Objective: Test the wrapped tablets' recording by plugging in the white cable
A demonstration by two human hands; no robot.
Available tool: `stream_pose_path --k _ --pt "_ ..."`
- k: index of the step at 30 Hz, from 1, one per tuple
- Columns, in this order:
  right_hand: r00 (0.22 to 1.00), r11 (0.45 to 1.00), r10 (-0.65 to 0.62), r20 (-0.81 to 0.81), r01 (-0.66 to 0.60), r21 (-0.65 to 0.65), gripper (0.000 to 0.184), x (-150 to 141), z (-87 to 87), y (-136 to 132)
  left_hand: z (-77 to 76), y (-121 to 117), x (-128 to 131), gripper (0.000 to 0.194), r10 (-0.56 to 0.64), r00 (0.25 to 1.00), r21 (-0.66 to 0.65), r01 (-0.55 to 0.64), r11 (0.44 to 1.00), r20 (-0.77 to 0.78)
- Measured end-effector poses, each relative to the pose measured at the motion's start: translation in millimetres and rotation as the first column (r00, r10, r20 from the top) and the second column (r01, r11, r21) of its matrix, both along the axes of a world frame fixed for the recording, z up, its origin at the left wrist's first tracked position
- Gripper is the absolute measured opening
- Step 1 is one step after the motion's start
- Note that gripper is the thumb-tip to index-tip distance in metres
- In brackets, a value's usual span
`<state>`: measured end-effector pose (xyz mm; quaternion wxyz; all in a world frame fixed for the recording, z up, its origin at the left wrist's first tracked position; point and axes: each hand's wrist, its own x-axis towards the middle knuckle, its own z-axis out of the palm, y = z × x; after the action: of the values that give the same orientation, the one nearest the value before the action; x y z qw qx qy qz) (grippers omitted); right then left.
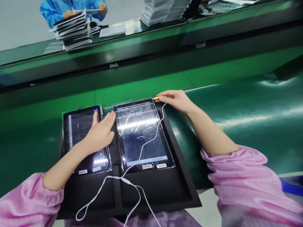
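Two tablets lie side by side in a black foam tray [156, 192]. On the right tablet [144, 138], the lit screen reads 00:00, with clear film over it. My right hand [176, 100] pinches the plug [156, 98] of a white earphone cable [149, 144] at that tablet's upper right corner. Whether the plug is fully seated I cannot tell. The cable runs down across the screen to a splitter [125, 180] and out over the tray's front. My left hand [100, 130] lies over the left tablet [80, 129], fingers spread, fingertips at the right tablet's left edge.
Across a gap stands another green bench [165, 37]. On it are a stack of wrapped flat items [73, 33], a white pile [163, 11] and a flat white box [112, 30]. A co-worker in a blue smock [50, 14] holds a flat item behind it. My green bench [248, 126] extends right.
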<state>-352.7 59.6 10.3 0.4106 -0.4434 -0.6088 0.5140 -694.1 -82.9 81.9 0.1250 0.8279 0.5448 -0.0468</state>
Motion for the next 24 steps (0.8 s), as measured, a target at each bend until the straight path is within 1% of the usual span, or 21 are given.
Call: stream_pose_path --k 3,7,11,16,19,21,22,24 --pt "0.997 0.998 0.012 0.073 -0.016 0.055 0.044 8 0.1 8 0.4 2 -2 0.075 0.023 0.999 -0.026 -0.022 0.999 0.022" --pt "0.984 0.992 0.059 0.170 -0.077 0.101 0.044 13 7.4 19 3.9 5 -4 0.076 0.041 0.999 -0.093 -0.037 0.995 0.035" --pt "0.980 0.990 0.109 0.168 -0.121 0.068 0.048 10 11.3 27 5.1 8 -7 0.076 0.034 0.998 -0.133 -0.027 0.991 0.051" --pt "0.984 0.994 0.110 0.141 -0.113 0.013 0.054 3 5.1 31 4.0 10 -11 0.078 0.024 0.995 -0.151 -0.009 0.989 0.092" --pt "0.974 0.981 0.191 0.118 -0.193 0.004 0.054 0 3.8 27 6.4 12 -8 0.077 0.028 0.997 -0.184 -0.014 0.983 0.075" --pt "0.957 0.965 0.244 0.156 -0.255 0.055 0.055 -3 3.4 23 8.6 11 -4 0.076 0.029 0.998 -0.183 -0.019 0.983 0.053" --pt "0.948 0.957 0.251 0.196 -0.273 0.094 0.058 -4 3.0 21 9.6 11 -2 0.074 0.027 0.999 -0.168 -0.019 0.986 0.041" --pt "0.927 0.946 0.213 0.310 -0.275 0.171 0.067 -7 2.2 17 11.3 9 1 0.072 0.019 1.000 -0.123 -0.017 0.992 0.020"
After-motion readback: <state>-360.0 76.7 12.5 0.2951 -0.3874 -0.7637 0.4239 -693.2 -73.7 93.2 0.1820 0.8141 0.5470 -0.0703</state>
